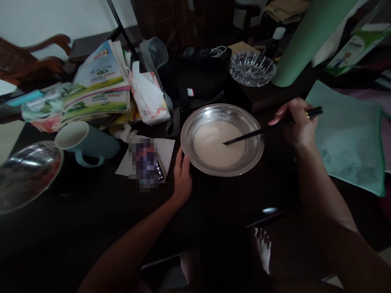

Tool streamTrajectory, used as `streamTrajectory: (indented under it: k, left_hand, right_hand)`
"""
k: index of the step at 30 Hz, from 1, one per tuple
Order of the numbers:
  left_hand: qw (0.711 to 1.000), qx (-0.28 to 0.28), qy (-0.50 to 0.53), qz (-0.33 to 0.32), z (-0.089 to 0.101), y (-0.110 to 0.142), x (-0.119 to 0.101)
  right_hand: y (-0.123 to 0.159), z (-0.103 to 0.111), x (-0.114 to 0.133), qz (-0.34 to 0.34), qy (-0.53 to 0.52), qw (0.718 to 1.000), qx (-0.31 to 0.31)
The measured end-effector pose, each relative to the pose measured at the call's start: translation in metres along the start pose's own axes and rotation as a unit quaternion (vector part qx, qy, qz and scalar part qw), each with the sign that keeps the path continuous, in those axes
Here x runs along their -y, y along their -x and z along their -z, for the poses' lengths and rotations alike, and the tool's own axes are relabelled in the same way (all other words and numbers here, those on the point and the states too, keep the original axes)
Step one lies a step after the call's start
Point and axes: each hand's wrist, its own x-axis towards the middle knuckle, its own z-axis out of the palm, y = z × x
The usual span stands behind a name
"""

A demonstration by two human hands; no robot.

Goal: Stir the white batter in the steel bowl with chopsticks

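A shiny metal bowl (222, 170) holds a smooth, pale beige liquid (214, 142). At its left side, my left hand (182, 179) grips the rim, with part of the fingers hidden beneath the edge. My right hand (301, 122) is closed around a pair of black chopsticks (259, 131), seen to the right of the bowl. The chopsticks slant down to the left over the rim, and their tips dip into the liquid near the middle. Their upper ends, with a gold band, stick out past my right hand.
Left of the bowl are a phone (161, 171) on white paper, a blue mug (100, 146), another metal bowl (58, 171), stacked books (100, 81) and a tissue pack (152, 101). Behind stand a glass ashtray (253, 71) and a green cylinder (308, 44). A mesh pouch (348, 134) lies right.
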Motion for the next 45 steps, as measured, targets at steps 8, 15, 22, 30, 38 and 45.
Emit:
streamTrajectory:
  k: [8,15,22,30,38,45]
  left_hand:
    - [1.0,0.005,-0.002,0.003,0.001,0.0,0.0]
    - [1.0,0.005,-0.004,-0.003,0.0,0.0,-0.003]
    - [1.0,0.002,-0.003,-0.006,0.0,0.0,-0.001]
    - [1.0,0.004,-0.013,-0.015,0.0,0.0,-0.001]
    - [1.0,0.001,-0.016,-0.012,0.001,-0.001,-0.001]
    - [1.0,-0.001,0.003,-0.005,0.001,-0.001,0.002]
  right_hand:
    - [0.009,-0.005,0.006,-0.014,0.047,0.992,0.118]
    - [0.0,0.0,-0.002,-0.002,-0.041,0.999,0.014]
    - [0.006,-0.002,0.001,0.027,0.073,0.993,0.093]
    - [0.006,-0.003,0.002,-0.012,-0.046,0.995,0.086]
    - [-0.001,0.002,-0.003,0.041,0.016,0.999,0.013]
    - [0.007,-0.003,0.006,-0.008,0.012,0.992,0.123]
